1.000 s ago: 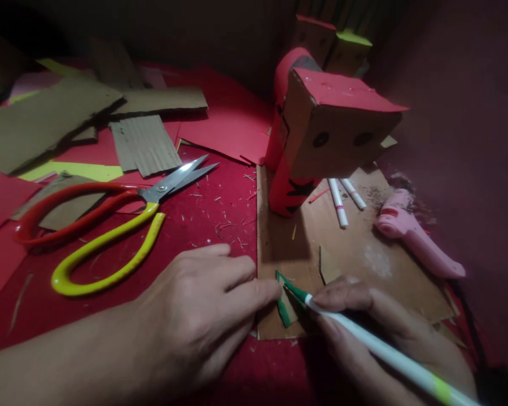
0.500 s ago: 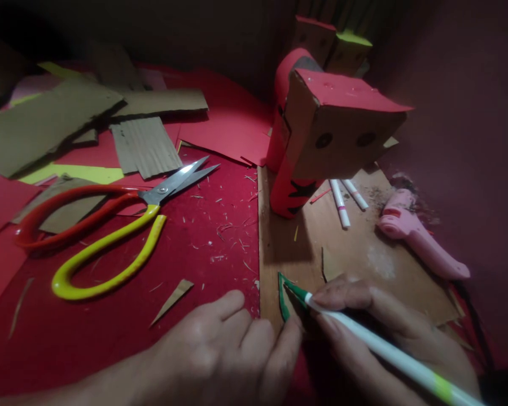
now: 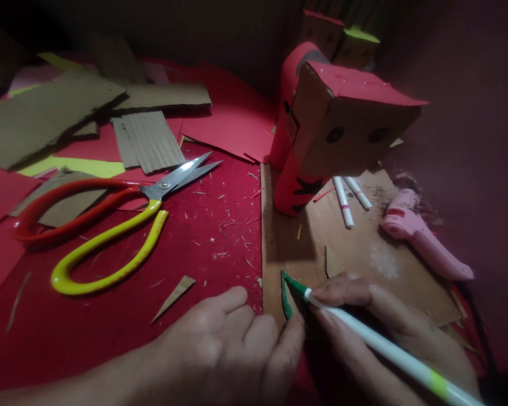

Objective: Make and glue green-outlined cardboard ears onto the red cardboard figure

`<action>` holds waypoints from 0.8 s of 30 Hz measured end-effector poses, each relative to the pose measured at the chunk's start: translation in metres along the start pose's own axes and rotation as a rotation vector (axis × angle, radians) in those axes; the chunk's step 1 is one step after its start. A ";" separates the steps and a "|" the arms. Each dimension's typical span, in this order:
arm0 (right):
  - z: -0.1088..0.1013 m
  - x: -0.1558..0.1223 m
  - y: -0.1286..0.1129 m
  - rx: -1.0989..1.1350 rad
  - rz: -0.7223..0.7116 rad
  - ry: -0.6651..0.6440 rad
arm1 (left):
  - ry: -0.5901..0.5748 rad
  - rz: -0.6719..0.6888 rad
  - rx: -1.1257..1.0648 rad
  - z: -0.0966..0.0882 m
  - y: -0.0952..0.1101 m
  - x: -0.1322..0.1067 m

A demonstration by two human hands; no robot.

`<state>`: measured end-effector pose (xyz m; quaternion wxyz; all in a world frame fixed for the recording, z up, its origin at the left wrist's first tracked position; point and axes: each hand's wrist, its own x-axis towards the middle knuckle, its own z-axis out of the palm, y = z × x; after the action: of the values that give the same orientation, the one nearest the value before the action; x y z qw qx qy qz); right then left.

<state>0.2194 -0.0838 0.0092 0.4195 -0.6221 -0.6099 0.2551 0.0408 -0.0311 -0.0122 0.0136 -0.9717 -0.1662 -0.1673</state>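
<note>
My right hand (image 3: 381,316) is closed around a white marker (image 3: 364,332) with a lime-green band. The marker's green end points at a small piece of cardboard (image 3: 295,307) edged in green, on the wooden board. With its fingers curled, my left hand (image 3: 228,349) presses that piece from the near side, hiding its lower part. Just left of this hand lies a thin pointed cardboard scrap (image 3: 173,298). Beyond the marker stands a cardboard and red-paper animal figure (image 3: 358,132) with a box head and two dark spots on its front.
Scissors (image 3: 152,197) with red and yellow handles lie partly open at left. Cardboard pieces (image 3: 51,113) and coloured paper (image 3: 232,118) are heaped behind them. A pink glue gun (image 3: 423,237) and white markers (image 3: 342,203) rest on the wooden board (image 3: 364,237). More box-headed figures (image 3: 355,48) stand behind.
The view has shifted slightly, so the scene sits a little further right. The green colouring runs along the cardboard piece's upper right edge near the marker; both hands keep their hold.
</note>
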 end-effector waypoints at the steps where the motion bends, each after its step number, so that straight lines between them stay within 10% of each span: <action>1: 0.000 0.000 0.000 -0.007 -0.005 0.002 | -0.004 -0.005 0.002 0.000 0.000 0.000; 24: 0.002 -0.004 0.007 0.077 0.051 -0.001 | -0.041 -0.014 0.000 -0.003 -0.001 0.000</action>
<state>0.2216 -0.0866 0.0016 0.4362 -0.6207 -0.5838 0.2891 0.0400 -0.0304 -0.0092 0.0091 -0.9738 -0.1733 -0.1472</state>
